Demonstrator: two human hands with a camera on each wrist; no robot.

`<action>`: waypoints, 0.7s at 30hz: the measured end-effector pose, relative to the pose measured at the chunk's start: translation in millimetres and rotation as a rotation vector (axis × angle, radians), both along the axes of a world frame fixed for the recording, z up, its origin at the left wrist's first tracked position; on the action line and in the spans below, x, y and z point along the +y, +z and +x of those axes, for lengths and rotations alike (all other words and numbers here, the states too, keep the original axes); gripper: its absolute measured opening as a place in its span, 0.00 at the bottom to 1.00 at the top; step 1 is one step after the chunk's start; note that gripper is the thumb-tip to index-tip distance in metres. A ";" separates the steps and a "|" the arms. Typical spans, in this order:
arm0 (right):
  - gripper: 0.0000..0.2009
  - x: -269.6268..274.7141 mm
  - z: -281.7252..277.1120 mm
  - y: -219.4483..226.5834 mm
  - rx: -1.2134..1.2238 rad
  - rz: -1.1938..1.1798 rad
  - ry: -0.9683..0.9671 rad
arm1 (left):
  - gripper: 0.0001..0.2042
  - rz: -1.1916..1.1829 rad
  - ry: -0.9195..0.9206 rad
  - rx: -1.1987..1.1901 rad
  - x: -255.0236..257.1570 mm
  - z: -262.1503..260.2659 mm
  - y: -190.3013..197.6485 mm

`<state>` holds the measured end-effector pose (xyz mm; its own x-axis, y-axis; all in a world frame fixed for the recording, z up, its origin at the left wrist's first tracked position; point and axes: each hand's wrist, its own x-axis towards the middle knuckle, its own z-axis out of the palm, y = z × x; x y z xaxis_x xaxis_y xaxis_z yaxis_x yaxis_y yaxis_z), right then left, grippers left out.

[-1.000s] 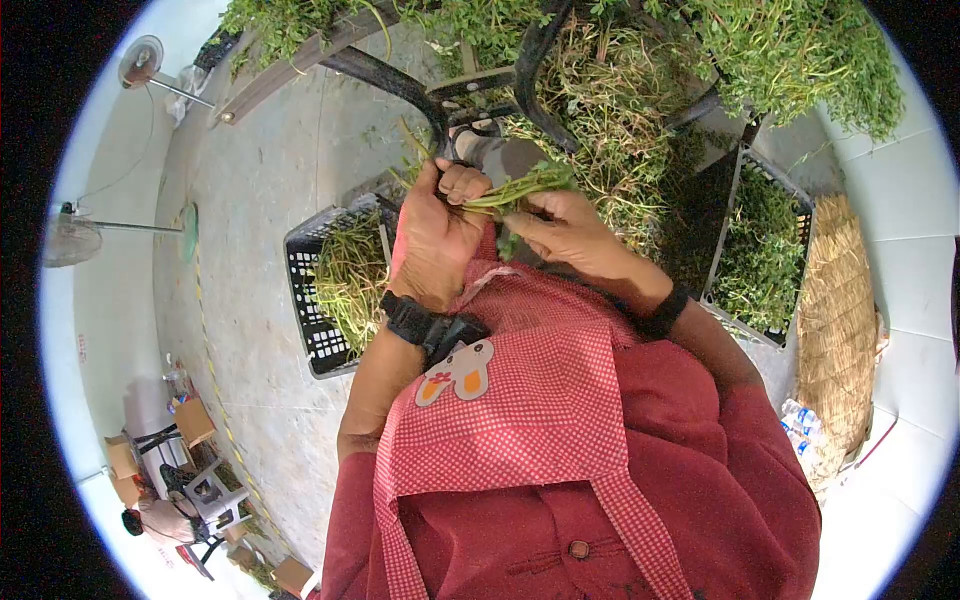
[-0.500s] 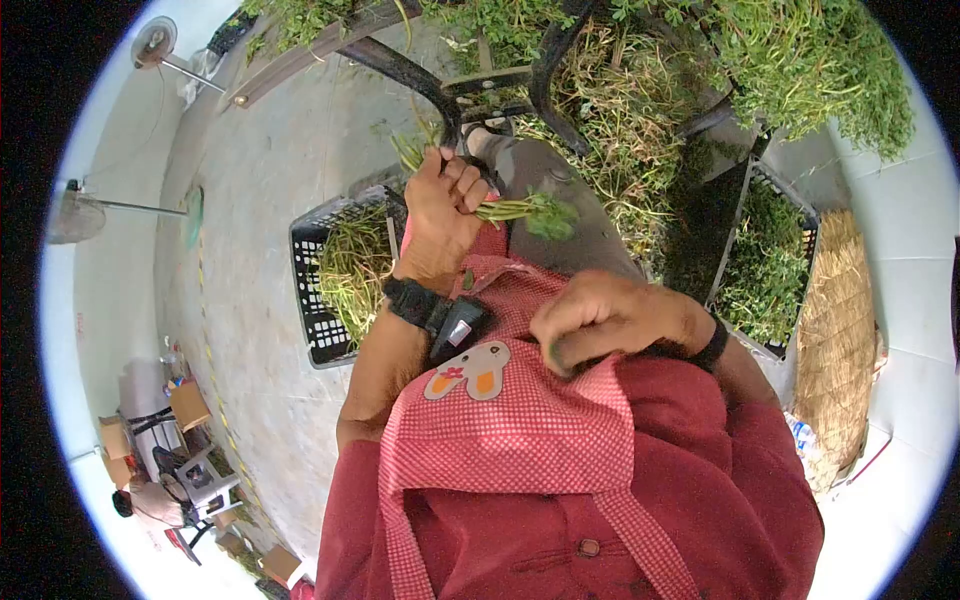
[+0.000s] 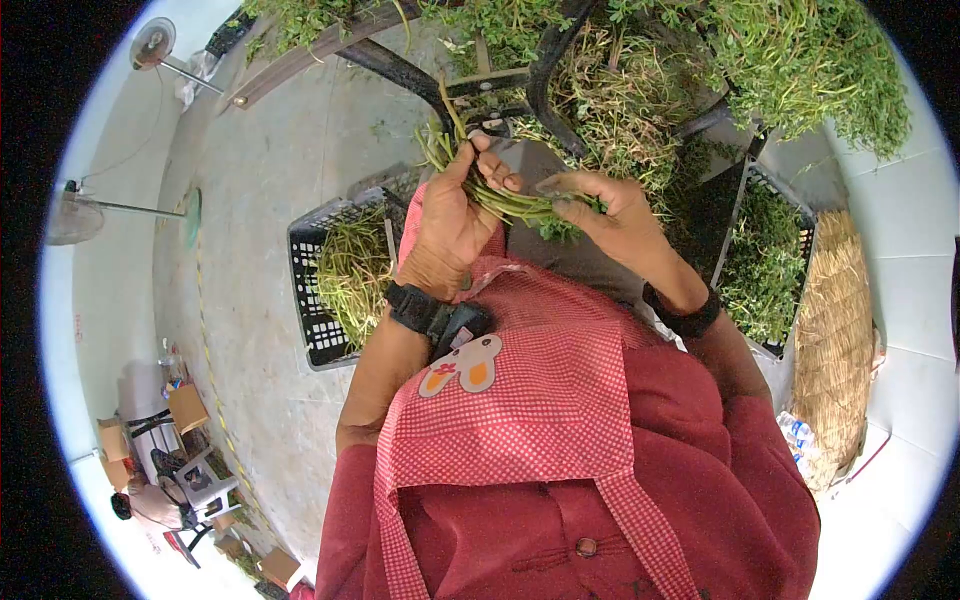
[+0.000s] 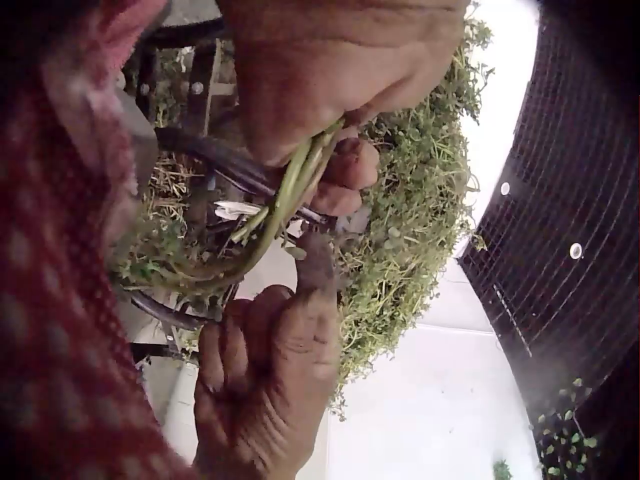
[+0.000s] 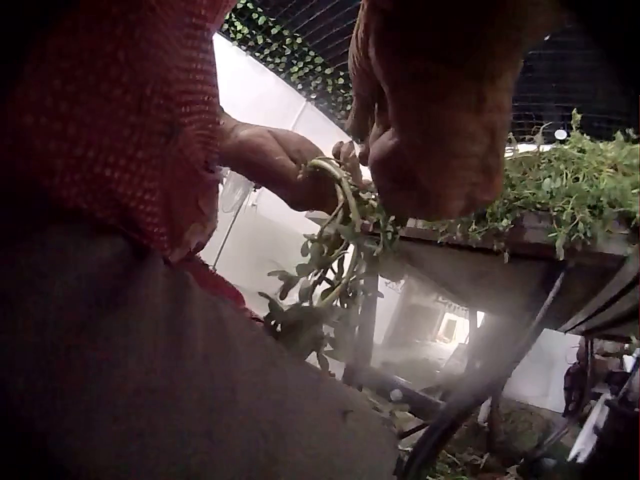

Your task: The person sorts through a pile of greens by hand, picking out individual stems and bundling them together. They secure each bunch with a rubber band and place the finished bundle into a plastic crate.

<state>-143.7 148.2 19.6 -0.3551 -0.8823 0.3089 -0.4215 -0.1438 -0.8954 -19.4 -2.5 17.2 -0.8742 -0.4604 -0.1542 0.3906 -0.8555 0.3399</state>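
Note:
In the head view my left hand point(image 3: 452, 215) grips a bunch of green leafy stems point(image 3: 515, 203) in front of my knees, its fingers curled round the middle. Cut ends stick out beyond the thumb side, and the leafy end points right. At that leafy end is my right hand point(image 3: 625, 220), thumb and forefinger right at the stems; I cannot tell whether they pinch one. The left wrist view has the stems point(image 4: 285, 190) bending out from under the left palm. Leaves point(image 5: 320, 300) hang below both hands in the right wrist view.
A black crate point(image 3: 308, 300) of stems stands on the floor at left, another crate point(image 3: 728, 235) of greens at right. Heaped greens point(image 3: 810, 80) cover the table in front, with a loose pile point(image 3: 620, 110) underneath. A straw mat point(image 3: 835, 340) leans by the right wall.
My right hand left the bunch, drew back to the apron, and has returned to the leafy end. The left hand has kept its grip and turned slightly, spreading the stems.

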 end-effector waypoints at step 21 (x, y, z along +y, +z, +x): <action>0.07 13.9 -39.2 -23.8 -0.731 0.075 -0.113 | 0.11 0.128 -0.116 0.129 -8.2 10.0 -0.1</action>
<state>-183.0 162.1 -4.2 -0.5370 -0.8375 -0.1008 0.2773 -0.0625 -0.9587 -9.4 -10.8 17.0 -0.9364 -0.3394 -0.0888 0.3202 -0.9302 0.1794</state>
